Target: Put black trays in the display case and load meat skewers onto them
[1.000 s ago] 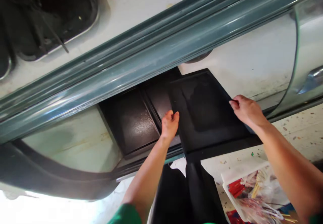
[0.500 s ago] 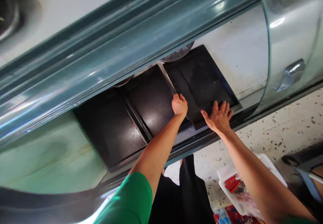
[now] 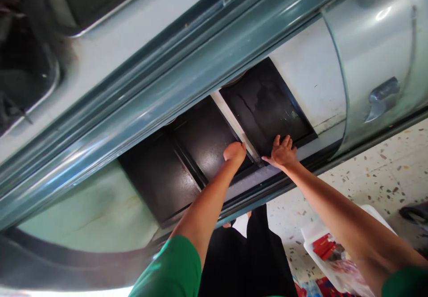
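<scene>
Three black flat trays lie side by side on a pale shelf surface (image 3: 310,74) under a teal metal rail (image 3: 187,83). My left hand (image 3: 234,151) is curled closed against the near edge of the middle black tray (image 3: 203,138). My right hand (image 3: 282,152) rests with fingers spread flat on the near edge of the right black tray (image 3: 264,103). A narrow pale gap separates these two trays. The left black tray (image 3: 157,179) lies untouched. Both my sleeves are green.
A chrome handle (image 3: 381,96) sits on the rounded metal panel at the right. Above the rail are dark metal pans (image 3: 23,78). Below, on a speckled floor (image 3: 377,172), stands a white bin (image 3: 334,252) with red packets. My dark trousers (image 3: 247,257) show at the bottom.
The right tray went from held and tilted out to lying flat on the shelf. My right hand flattened on its near edge; a gap opened between it and the middle tray.
</scene>
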A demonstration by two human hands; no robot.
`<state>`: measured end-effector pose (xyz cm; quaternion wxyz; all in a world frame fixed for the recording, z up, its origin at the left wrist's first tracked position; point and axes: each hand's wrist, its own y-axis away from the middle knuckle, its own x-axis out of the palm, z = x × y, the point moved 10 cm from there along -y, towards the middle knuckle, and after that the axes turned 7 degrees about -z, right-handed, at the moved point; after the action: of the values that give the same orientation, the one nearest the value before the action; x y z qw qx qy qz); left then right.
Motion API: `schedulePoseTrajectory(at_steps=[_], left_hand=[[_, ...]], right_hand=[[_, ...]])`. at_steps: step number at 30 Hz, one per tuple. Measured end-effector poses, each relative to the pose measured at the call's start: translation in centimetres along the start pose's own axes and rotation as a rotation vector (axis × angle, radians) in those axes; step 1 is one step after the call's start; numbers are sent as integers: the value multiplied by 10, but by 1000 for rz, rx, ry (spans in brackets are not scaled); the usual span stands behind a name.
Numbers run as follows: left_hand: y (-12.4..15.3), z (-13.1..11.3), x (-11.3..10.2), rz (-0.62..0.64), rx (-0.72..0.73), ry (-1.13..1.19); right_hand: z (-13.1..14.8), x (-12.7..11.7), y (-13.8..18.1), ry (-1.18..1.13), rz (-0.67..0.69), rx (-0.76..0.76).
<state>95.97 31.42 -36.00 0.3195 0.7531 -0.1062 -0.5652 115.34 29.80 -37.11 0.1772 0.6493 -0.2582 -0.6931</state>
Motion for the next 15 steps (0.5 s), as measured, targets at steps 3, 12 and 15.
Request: schedulePoseTrajectory(at_steps=[3, 12, 15], left_hand=[[28, 17, 5, -14, 30, 33], [126, 262, -40, -501, -330, 104], [154, 332, -41, -543, -412, 113]], right_hand=[[50, -24, 11, -74, -244, -217], [212, 0, 65, -113, -71, -427], [270, 37, 96, -168, 158, -532]])
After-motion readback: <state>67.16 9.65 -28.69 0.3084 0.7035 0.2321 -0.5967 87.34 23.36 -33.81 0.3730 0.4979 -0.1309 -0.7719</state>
